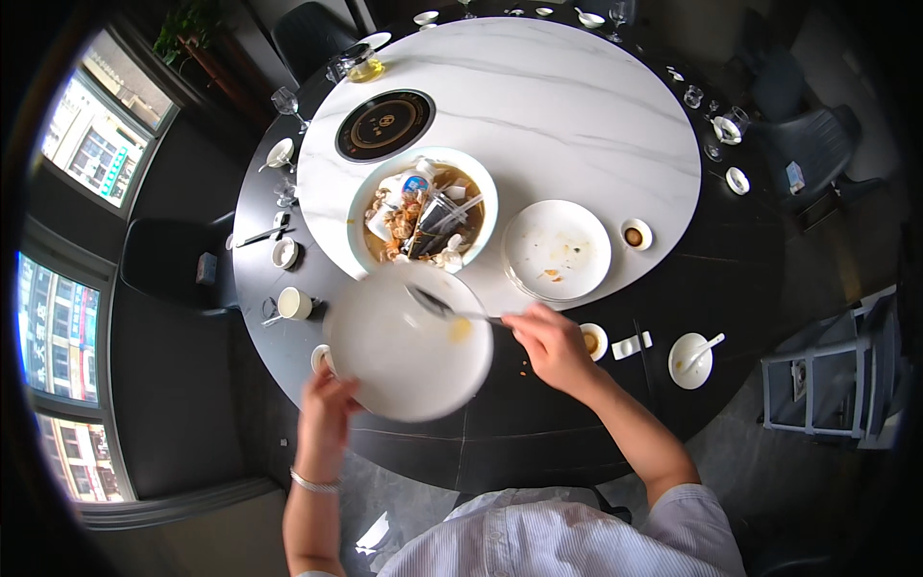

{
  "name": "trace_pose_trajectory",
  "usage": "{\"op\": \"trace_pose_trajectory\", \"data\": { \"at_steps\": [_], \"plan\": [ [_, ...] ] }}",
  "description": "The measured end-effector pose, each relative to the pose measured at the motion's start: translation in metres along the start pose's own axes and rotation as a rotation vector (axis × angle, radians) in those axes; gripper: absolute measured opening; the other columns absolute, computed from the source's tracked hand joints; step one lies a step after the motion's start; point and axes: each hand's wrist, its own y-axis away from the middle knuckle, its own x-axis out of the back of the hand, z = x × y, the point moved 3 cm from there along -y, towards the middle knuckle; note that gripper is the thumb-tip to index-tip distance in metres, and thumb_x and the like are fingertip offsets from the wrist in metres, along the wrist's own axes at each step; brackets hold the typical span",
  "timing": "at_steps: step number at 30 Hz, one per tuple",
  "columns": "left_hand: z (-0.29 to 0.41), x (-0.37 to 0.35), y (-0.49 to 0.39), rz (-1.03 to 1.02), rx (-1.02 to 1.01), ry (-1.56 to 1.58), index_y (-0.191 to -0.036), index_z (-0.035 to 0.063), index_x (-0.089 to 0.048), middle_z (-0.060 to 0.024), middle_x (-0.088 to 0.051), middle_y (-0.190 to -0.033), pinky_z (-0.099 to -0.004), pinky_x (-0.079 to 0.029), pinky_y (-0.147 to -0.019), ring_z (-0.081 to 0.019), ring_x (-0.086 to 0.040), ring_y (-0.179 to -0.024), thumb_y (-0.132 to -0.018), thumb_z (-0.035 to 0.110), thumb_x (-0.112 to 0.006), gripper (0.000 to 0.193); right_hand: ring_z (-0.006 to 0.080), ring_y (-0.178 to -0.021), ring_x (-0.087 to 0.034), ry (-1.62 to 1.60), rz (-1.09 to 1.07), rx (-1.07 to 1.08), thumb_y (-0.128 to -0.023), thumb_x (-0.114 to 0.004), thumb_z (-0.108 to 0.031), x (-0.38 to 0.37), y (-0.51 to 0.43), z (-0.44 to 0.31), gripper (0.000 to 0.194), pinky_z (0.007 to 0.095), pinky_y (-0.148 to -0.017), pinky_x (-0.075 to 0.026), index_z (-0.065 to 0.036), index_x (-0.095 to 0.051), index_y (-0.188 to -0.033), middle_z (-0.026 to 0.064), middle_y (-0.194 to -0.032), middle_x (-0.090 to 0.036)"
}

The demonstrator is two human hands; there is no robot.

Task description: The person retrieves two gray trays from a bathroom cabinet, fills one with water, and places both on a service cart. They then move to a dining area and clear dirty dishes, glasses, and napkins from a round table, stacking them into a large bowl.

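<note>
My left hand [330,400] grips the lower left rim of a white plate [396,360], tilted over the near edge of the marble turntable. In my right hand [551,346] is a metal spoon [472,315], its dark-looking bowl over the plate beside a yellow smear. Just beyond the plate, a large white bowl [492,216] holds brown liquid, shells, crumpled tissues, a dark plastic container and other scraps. To its right, stacked white plates [562,241] carry food bits on top. A small sauce dish [593,342] lies partly behind my right hand.
The white marble turntable [577,108] bears a round black hob plate [386,125], a glass teapot [363,65] and a sauce dish [636,235]. Around it on the black table [505,440] are a bowl with a spoon [690,360], a cup [294,304] and wine glasses [286,102]. A shelved cart [829,382] stands right.
</note>
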Motion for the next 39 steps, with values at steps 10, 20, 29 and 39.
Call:
{"op": "trace_pose_trajectory", "data": {
  "at_steps": [10, 20, 29, 39],
  "plan": [
    [-0.255, -0.076, 0.098, -0.098, 0.530, 0.172, -0.107, 0.0028, -0.055, -0.0083, -0.063, -0.099, -0.0384, -0.054, -0.079, -0.0227, -0.063, -0.090, -0.086, 0.000, -0.056, 0.022, 0.0227, -0.072, -0.056, 0.270, -0.176, -0.154, -0.071, -0.063, -0.001, 0.024, 0.205, 0.041, 0.017, 0.0353, -0.064, -0.046, -0.010, -0.068, -0.084, 0.0028, -0.074, -0.057],
    [-0.302, -0.083, 0.085, -0.305, 0.471, -0.511, -0.090, -0.0047, -0.057, -0.0099, -0.065, -0.072, -0.0252, -0.055, -0.054, -0.0172, -0.065, -0.058, -0.090, 0.015, -0.057, 0.020, 0.0254, -0.081, -0.054, 0.449, -0.232, -0.188, -0.072, -0.055, -0.001, 0.025, 0.254, 0.084, 0.021, 0.0363, -0.072, -0.046, -0.010, -0.065, -0.088, 0.0044, -0.082, -0.056],
    [-0.200, -0.107, 0.015, -0.256, -0.048, -0.351, -0.086, -0.0040, -0.061, -0.0076, -0.063, -0.072, -0.0250, -0.051, -0.055, -0.0120, -0.063, -0.063, -0.087, 0.009, -0.058, 0.013, 0.0267, -0.086, -0.057, 0.302, -0.094, -0.171, -0.074, -0.061, -0.002, 0.036, 0.239, 0.070, 0.014, 0.0379, -0.075, -0.046, -0.006, -0.065, -0.087, 0.0066, -0.088, -0.061],
    [-0.210, -0.245, -0.069, -0.576, -1.019, -1.305, -0.121, 0.0005, -0.053, -0.0150, -0.041, -0.138, -0.0407, -0.038, -0.096, -0.0303, -0.041, -0.125, -0.076, 0.007, -0.053, 0.046, 0.0278, -0.082, -0.061, 0.187, 0.026, -0.258, -0.077, -0.061, -0.002, 0.034, 0.144, 0.065, 0.011, 0.0359, -0.071, -0.050, -0.004, -0.063, -0.088, 0.0091, -0.086, -0.062]
  ]
}}
